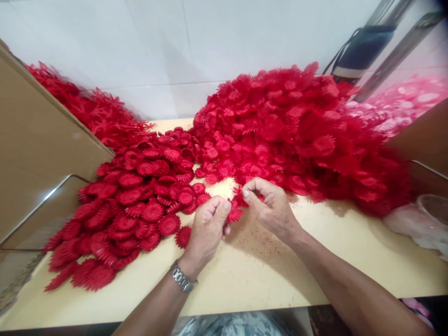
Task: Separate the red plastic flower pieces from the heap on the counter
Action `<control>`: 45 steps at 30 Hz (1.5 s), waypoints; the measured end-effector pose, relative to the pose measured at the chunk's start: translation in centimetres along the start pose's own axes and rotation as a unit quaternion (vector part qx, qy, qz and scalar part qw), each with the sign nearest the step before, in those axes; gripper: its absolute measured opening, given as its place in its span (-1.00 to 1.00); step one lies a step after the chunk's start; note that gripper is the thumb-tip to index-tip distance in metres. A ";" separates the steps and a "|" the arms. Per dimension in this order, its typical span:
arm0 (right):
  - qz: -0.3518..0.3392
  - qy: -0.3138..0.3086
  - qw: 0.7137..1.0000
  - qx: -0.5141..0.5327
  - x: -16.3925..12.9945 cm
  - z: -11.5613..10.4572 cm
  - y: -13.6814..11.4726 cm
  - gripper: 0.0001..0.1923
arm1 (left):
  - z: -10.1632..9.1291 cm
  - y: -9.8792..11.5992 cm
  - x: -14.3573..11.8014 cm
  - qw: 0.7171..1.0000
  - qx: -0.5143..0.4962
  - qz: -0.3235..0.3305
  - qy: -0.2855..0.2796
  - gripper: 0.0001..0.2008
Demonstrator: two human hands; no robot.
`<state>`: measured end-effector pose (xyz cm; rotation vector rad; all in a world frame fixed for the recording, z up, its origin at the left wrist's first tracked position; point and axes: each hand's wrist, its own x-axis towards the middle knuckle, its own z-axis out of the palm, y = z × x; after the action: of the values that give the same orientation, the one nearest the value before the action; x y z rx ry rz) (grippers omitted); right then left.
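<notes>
Low over the middle of the table, my left hand (210, 224) pinches a small red fabric flower piece (235, 212) between thumb and fingers. My right hand (271, 205) is just to its right, thumb and forefinger closed at the upper edge of the red petals. Whether the right fingers grip the same piece or a separate one is hard to make out. A heap of round, fringed red flower pieces (133, 205) lies to the left of my left hand. Beyond my right hand rises a larger pile of loose red petal pieces (276, 126).
A cardboard panel (45, 140) stands at the left, with spiky red pieces (101, 112) behind it. Pink petals (409, 105), a dark pouch (366, 51) and a clear plastic bag (416, 224) are at the right. Red scraps dot the pale tabletop (259, 270). A white wall closes the back.
</notes>
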<state>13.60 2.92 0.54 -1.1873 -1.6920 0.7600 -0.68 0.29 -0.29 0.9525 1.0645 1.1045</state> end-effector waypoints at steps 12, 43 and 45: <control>-0.033 0.019 0.995 -0.096 0.1 -0.1 -0.1 -0.85 | -0.1 -0.2 -0.1 0.999 0.048 -0.001 -0.018 -0.64; 0.045 -0.106 0.991 0.071 -0.1 0.5 -0.2 -0.90 | -0.4 0.1 -0.2 0.989 0.126 0.073 -0.005 -0.82; 0.032 -0.093 0.995 0.031 -0.2 0.5 -0.4 -0.89 | -0.3 0.1 -0.1 0.988 0.136 0.072 -0.005 -0.89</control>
<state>12.99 2.63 0.57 -1.1623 -1.7733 0.9826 -1.00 0.21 -0.27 1.2679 1.1726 1.0877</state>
